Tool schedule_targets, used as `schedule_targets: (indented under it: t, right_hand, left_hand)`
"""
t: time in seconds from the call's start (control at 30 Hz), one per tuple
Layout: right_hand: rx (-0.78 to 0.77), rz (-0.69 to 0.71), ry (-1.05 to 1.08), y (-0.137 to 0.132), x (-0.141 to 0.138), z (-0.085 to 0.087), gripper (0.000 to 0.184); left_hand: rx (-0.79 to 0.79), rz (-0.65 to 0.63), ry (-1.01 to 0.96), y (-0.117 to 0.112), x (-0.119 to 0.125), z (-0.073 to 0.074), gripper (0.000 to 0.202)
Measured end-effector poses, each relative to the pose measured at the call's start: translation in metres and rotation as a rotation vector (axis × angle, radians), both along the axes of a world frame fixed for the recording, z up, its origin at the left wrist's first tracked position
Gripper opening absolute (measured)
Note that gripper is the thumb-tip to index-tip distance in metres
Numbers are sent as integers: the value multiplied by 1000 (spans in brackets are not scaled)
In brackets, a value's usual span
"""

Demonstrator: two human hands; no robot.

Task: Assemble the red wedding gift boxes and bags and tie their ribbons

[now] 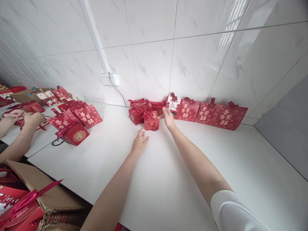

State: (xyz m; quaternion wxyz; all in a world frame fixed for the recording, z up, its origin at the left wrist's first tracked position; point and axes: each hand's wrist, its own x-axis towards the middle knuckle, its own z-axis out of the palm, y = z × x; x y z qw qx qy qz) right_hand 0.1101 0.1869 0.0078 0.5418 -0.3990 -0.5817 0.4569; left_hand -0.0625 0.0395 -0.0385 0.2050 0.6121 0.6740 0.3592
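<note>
Several small red gift boxes with ribbon bows stand bunched against the wall; the nearest gift box (151,121) faces me. Just in front of it, low over the table, my left hand (140,141) has its fingers apart and nothing in them. My right hand (168,118) is to the right of the cluster, fingers spread and apparently holding nothing; whether it touches a box cannot be made out. Behind it a red gift bag with a white picture panel (173,105) begins a row along the wall. Further right is a patterned red gift bag (209,113) with white characters.
A white table (192,179) runs along a tiled wall with a power strip (109,79) and cable. More red bags and a gold-printed box (76,134) stand left. Another person's hands (33,120) work there. An open cardboard carton (45,189) holds red boxes at lower left.
</note>
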Motion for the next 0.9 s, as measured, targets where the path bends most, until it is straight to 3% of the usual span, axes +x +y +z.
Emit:
schedule_targets:
  t: [0.13,0.27,0.4,0.47,0.53,0.63,0.73,0.8,0.9]
  right_hand:
    - [-5,-116,93,4,-7,-13,75]
    - [15,30,105,-2,-25,-23,72]
    - [-24,188,111,-5,-33,-21,79]
    - [-48,220,136,-4,-24,-15,74]
    - [-57,250,151,-3,-7,-8,64]
    - [-44,276,138,-7,26,0,50]
    - [-31,232,99,-18,48,2,46]
    - [-36,203,68,-27,51,0,46]
    - [-67,213,28,-40,42,-3,48]
  left_hand:
    - [109,113,-225,7,-3,-3,81]
    - [152,171,-320,13,-7,-6,83]
    - [114,8,-486,11,-6,3,86]
    - [65,-142,-612,5,-3,13,78]
    - [50,-205,-679,-2,0,24,65]
    - [266,-14,-644,-9,0,37,49]
    - [483,210,-563,-6,-4,39,34]
    - [445,200,-523,0,-4,35,36]
    - [223,87,-549,8,1,23,57]
